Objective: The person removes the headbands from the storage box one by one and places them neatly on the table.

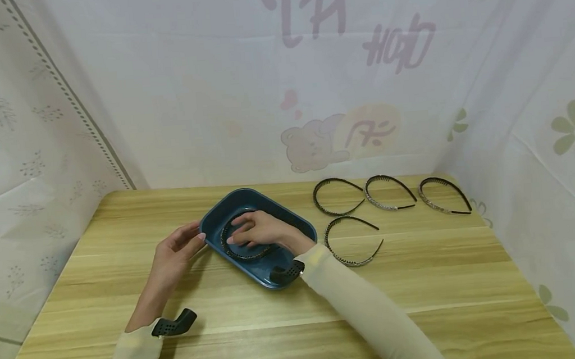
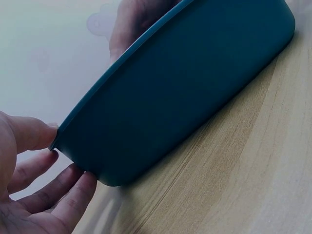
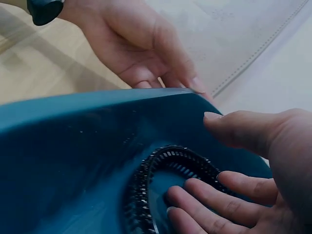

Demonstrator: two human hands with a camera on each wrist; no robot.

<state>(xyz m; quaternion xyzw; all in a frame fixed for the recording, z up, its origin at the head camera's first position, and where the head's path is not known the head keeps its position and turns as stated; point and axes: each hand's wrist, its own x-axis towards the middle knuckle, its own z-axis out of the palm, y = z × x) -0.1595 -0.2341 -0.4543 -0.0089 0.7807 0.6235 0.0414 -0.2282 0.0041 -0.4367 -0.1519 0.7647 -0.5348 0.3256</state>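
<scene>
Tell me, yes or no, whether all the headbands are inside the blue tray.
No, four headbands lie on the wooden table, to the right of the blue tray.

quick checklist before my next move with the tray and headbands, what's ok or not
1. Left hand on the blue tray: ok, thumb and fingers at its rim.
2. Patterned headband inside the tray: ok.
3. Right hand clear of the tray: not ok, it is over the inside.
4. Right fingers off that headband: cannot tell, contact unclear.
5. Four other headbands visible: ok, on the table.
</scene>
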